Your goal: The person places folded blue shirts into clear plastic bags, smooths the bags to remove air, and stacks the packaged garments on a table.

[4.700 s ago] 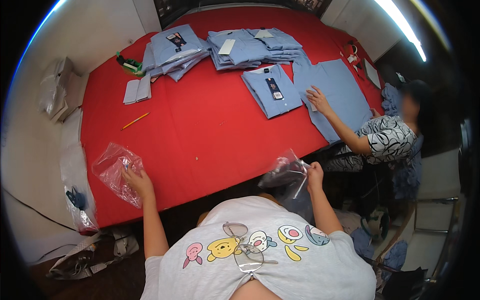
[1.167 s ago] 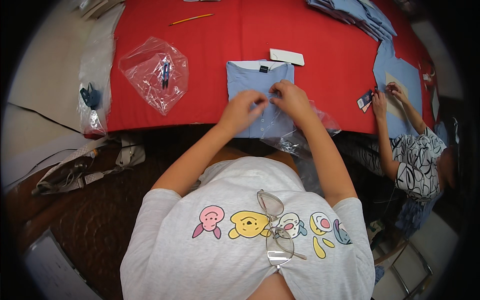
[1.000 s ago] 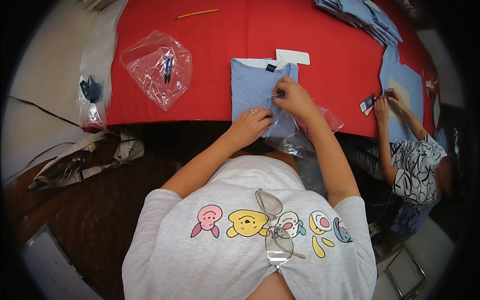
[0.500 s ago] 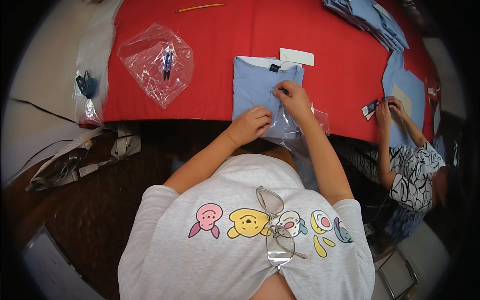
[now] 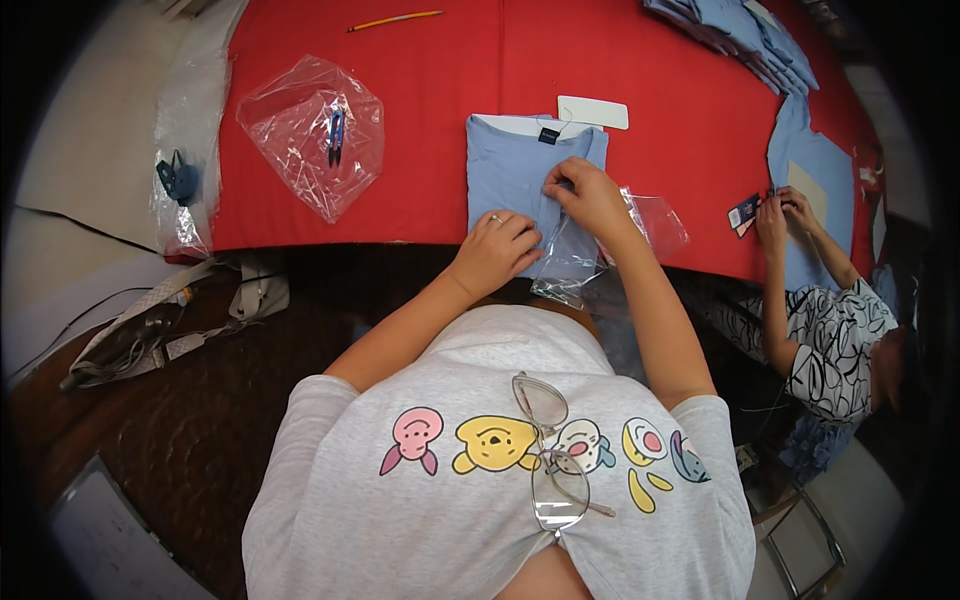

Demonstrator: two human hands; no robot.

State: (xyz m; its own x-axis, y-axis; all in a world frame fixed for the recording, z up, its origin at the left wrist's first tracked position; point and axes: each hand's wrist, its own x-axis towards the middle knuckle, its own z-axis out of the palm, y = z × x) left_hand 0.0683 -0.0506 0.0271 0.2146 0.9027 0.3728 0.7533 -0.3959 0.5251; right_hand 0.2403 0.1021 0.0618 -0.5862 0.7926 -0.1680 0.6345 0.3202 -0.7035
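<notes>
A folded light blue shirt (image 5: 500,165) lies at the table's near edge, a dark neck label showing inside its collar. From the collar a white hang tag (image 5: 593,112) extends on a string. A clear plastic bag (image 5: 572,275) covers the shirt's lower part and hangs past the table edge; part of it spreads out right of my right wrist. My right hand (image 5: 590,200) is closed in a pinch over the shirt's front, where the plastic seems to end. Lower down, my left hand (image 5: 497,245) rests with curled fingers against shirt and plastic; its fingertips are partly hidden.
Thread snips (image 5: 335,137) lie on another clear bag (image 5: 300,165) at the left. A pencil (image 5: 395,21) is at the far side. On the right, a co-worker's hands (image 5: 780,220) handle tags on a blue shirt (image 5: 800,150), near a stack of blue shirts (image 5: 740,40).
The loose plastic by my right wrist has spread further right, and the part below my hands has shifted. Both hands stay almost in place. The view has moved slightly.
</notes>
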